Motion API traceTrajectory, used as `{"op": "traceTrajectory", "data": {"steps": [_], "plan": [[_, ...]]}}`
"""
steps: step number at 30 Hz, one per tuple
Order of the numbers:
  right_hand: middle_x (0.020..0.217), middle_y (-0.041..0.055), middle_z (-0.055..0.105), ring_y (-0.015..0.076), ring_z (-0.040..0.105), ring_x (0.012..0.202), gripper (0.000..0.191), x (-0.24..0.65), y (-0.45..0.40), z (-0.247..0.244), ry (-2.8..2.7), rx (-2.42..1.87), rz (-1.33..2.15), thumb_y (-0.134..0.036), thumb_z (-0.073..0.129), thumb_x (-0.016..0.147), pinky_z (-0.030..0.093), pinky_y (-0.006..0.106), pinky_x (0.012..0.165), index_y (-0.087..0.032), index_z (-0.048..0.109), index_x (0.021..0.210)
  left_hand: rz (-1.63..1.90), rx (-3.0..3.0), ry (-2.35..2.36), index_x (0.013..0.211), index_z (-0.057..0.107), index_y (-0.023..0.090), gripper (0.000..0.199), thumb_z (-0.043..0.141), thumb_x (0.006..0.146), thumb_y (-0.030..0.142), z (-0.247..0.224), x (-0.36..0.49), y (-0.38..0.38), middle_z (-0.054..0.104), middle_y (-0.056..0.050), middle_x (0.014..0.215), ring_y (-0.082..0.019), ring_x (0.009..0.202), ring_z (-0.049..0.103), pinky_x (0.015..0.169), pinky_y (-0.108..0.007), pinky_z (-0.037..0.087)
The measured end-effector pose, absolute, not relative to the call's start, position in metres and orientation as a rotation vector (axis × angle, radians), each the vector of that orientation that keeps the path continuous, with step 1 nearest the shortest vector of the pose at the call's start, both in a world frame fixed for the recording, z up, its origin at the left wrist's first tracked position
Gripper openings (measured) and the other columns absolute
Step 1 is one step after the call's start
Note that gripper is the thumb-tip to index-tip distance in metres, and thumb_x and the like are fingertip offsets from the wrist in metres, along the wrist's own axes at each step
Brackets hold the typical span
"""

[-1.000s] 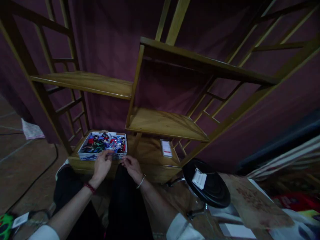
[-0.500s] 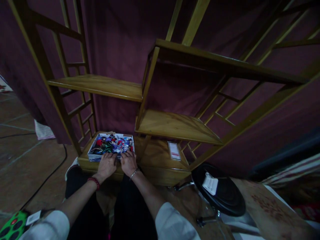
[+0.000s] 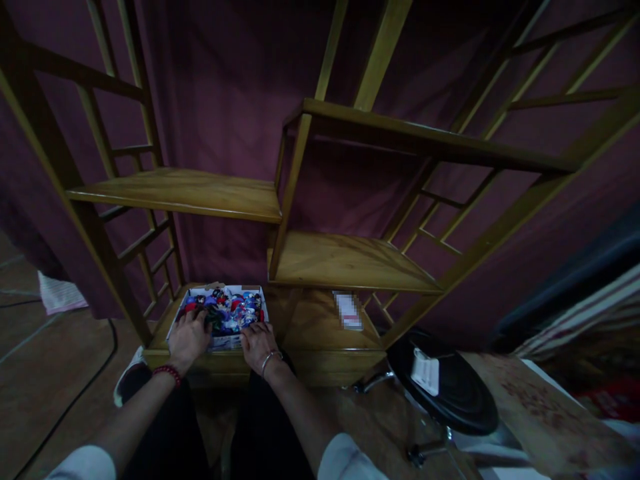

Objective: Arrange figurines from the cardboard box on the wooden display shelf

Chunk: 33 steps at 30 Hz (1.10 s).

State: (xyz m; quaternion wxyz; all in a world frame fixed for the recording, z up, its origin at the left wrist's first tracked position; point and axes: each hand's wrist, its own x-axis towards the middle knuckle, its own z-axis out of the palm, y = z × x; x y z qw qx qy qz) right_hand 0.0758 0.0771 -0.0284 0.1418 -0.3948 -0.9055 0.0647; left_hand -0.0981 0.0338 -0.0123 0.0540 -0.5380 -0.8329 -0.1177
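Observation:
A shallow white cardboard box [image 3: 225, 343] sits on the lowest left shelf, filled with small colourful figurines [image 3: 237, 312] in red, blue, purple and dark green. My left hand [image 3: 189, 339], with a red bead bracelet at the wrist, reaches over the front left of the box. Its fingers are apart over the figurines; whether they touch any is unclear. At the front right corner, my right hand [image 3: 257, 343], wearing a silver bangle, has its fingers bent over the front rim. Its thumb lies close to the box's front wall.
A wooden display shelf unit [image 3: 200, 193] with stepped boards stands against a purple curtain [image 3: 220, 120]. A white packet, partly blurred [image 3: 349, 311], lies on the lower right board. To the right is a black wheeled stool [image 3: 465, 393] with a white tag [image 3: 425, 372] on it.
My left hand has moved left from the middle of the front rim to over the box's left part. The right hand stays at the front right. The view has shifted slightly.

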Motion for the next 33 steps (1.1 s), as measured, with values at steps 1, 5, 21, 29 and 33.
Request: {"op": "traceTrajectory", "data": {"steps": [1,5,21,29,33], "plan": [[0.088,0.0062,0.063,0.0182,0.051,0.090,0.025,0.075,0.077,-0.028,-2.618,-1.146,0.183,-0.027,0.036,0.086,0.031,0.034,0.084,-0.019,0.059,0.088,-0.338,-1.645,-2.559,0.110,0.057,0.020,0.037,0.041,0.079,0.033,-0.013,-0.099,0.035,0.056,-0.011,0.109,-0.026,0.098,0.051,0.084,-0.037,0.036],[0.087,0.0067,0.064,0.0186,0.053,0.087,0.025,0.074,0.076,-0.024,-2.641,-1.180,0.165,-0.026,0.035,0.086,0.032,0.034,0.083,-0.018,0.059,0.088,-0.293,-1.705,-2.566,0.112,0.054,0.019,0.040,0.046,0.077,0.035,-0.012,-0.102,0.038,0.053,-0.012,0.113,-0.025,0.103,0.049,0.088,-0.037,0.034],[0.085,0.0053,0.065,0.0177,0.055,0.084,0.029,0.079,0.075,-0.017,-2.655,-1.175,0.172,-0.029,0.034,0.085,0.034,0.031,0.083,-0.019,0.062,0.083,-0.448,-1.774,-2.470,0.100,0.059,0.018,0.029,0.042,0.081,0.032,-0.009,-0.106,0.037,0.056,-0.009,0.112,-0.021,0.103,0.051,0.087,-0.033,0.035],[0.087,0.0053,0.065,0.0183,0.054,0.088,0.025,0.084,0.077,-0.016,-2.593,-1.185,0.241,-0.032,0.041,0.082,0.035,0.032,0.085,-0.020,0.063,0.086,-0.481,-1.778,-2.429,0.100,0.058,0.017,0.030,0.038,0.083,0.031,-0.006,-0.091,0.045,0.055,-0.011,0.113,-0.022,0.102,0.051,0.084,-0.034,0.036],[0.090,0.0044,0.063,0.0180,0.052,0.091,0.022,0.085,0.078,-0.016,-2.537,-1.148,0.264,-0.032,0.045,0.081,0.036,0.031,0.087,-0.020,0.062,0.088,-0.439,-1.778,-2.437,0.104,0.057,0.015,0.032,0.039,0.082,0.028,-0.017,-0.093,0.047,0.051,-0.012,0.121,-0.024,0.109,0.048,0.087,-0.035,0.035]]}}
